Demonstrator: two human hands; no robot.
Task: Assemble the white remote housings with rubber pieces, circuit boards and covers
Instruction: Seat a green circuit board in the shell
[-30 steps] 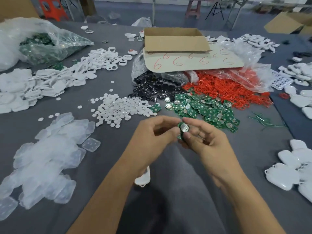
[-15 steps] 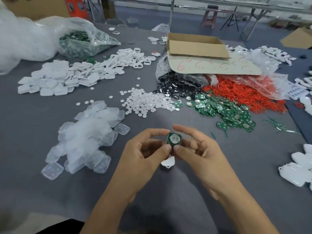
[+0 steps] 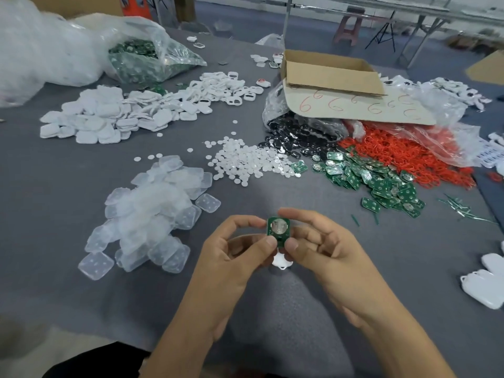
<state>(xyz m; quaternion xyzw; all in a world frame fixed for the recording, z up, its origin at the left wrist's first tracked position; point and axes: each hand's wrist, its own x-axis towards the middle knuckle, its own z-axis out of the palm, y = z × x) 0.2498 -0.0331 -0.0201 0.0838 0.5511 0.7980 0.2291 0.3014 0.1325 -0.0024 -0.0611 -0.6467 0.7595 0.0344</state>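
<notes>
Small green circuit board (image 3: 278, 231) pinched between left hand (image 3: 237, 252) and right hand (image 3: 327, 249), white housing (image 3: 281, 261) beneath

Only the tip of a white housing (image 3: 281, 263) peeks out beneath the circuit board (image 3: 277, 230); held or lying loose, I can't tell. The plastic bag (image 3: 32, 55) far left is blurred and cut off; the housing pile (image 3: 484, 289) at right is cropped too.

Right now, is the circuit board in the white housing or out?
Out: left hand and right hand pinch the circuit board by its edges; the white housing shows separately below.
</notes>
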